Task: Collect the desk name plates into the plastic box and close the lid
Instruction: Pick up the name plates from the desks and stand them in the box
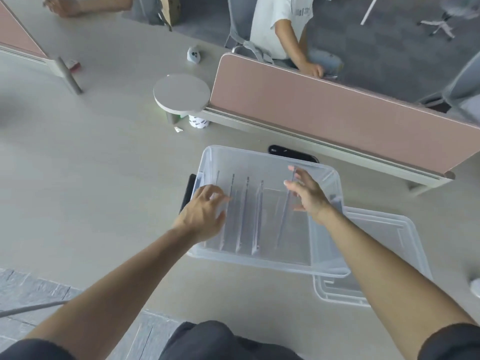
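A clear plastic box (pixel 262 262) stands on the grey desk in front of me. Several clear acrylic name plates (pixel 245 211) stand on edge inside it, side by side. My left hand (pixel 204 213) hovers over the box's left side, fingers spread, touching the leftmost plates. My right hand (pixel 306 193) is over the right part of the box, fingers apart, next to the rightmost plate (pixel 285 209). The clear lid (pixel 384 245) lies flat on the desk, partly under the box's right side.
A pink desk divider (pixel 324 110) runs behind the box. A black object (pixel 187 193) lies against the box's left wall. A round grey stand (pixel 181 93) and a small white cup (pixel 198 122) sit further back. Another person sits beyond the divider.
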A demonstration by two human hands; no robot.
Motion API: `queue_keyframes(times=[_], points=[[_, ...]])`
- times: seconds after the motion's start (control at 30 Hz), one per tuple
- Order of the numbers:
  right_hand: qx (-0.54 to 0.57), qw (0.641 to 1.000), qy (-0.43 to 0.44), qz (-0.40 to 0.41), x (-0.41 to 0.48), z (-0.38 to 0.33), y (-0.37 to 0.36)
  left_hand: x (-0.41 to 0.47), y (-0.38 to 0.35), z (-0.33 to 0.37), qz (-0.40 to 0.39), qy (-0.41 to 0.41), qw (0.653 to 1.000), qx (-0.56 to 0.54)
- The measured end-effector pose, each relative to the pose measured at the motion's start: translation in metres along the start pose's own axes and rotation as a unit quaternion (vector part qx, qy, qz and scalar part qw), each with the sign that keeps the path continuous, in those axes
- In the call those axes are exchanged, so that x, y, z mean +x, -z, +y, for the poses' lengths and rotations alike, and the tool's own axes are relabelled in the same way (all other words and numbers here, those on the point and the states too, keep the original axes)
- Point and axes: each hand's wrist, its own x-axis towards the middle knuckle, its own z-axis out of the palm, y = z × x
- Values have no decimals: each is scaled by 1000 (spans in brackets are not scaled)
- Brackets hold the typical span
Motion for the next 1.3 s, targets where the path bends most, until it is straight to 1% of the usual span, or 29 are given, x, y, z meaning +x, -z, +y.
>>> queue_keyframes(times=[0.07, 0.1, 0.13, 0.27, 0.33, 0.47, 0.57, 0.67, 0.7, 0.77, 0.83, 0.87, 0.97, 1.13, 1.23, 1.3], points=[[-12, 1000, -7, -9, 13, 15, -3, 7, -3, -5, 6, -36, 998, 55], [-12, 1000, -12, -15, 20, 22, -5, 10, -2, -7, 8, -36, 997, 72], [-12, 1000, -19, -20, 26, 30, -6, 12, -1, -8, 6, -16, 997, 79], [-13, 999, -21, -30, 47, 60, -11, 12, 0, -4, -4, 129, 991, 46], [-3, 999, -27, -36, 56, 67, -16, 14, 0, -5, -20, 160, 986, 38], [31, 997, -52, -43, 65, 77, -21, 17, -4, -6, -37, 179, 981, 59], [-6, 997, -61, -48, 67, 83, -16, 17, -3, -2, -37, 192, 978, 79], [-66, 993, -61, -71, 52, 76, -7, 17, -1, 1, -56, 183, 977, 96], [-75, 992, -62, -85, 47, 76, -4, 17, -1, 1, -61, 179, 977, 102], [-102, 980, -94, -142, 36, 81, 4, 17, -2, 0, -59, 176, 976, 109], [-143, 962, -125, -195, 26, 86, 8, 17, -2, -1, -43, 177, 978, 104], [-150, 959, -130, -204, 21, 86, 9, 17, -2, -2, -32, 179, 979, 96], [-126, 965, -116, -200, 16, 86, 8, 17, -3, -4, -9, 191, 979, 66], [-45, 971, -111, -209, 12, 82, 2, 18, -4, -4, -22, 229, 971, 62], [-59, 971, -100, -209, 13, 79, -2, 19, -4, -2, -29, 238, 969, 67], [-37, 972, -102, -208, 14, 78, -4, 19, -3, -1, -28, 239, 968, 67]])
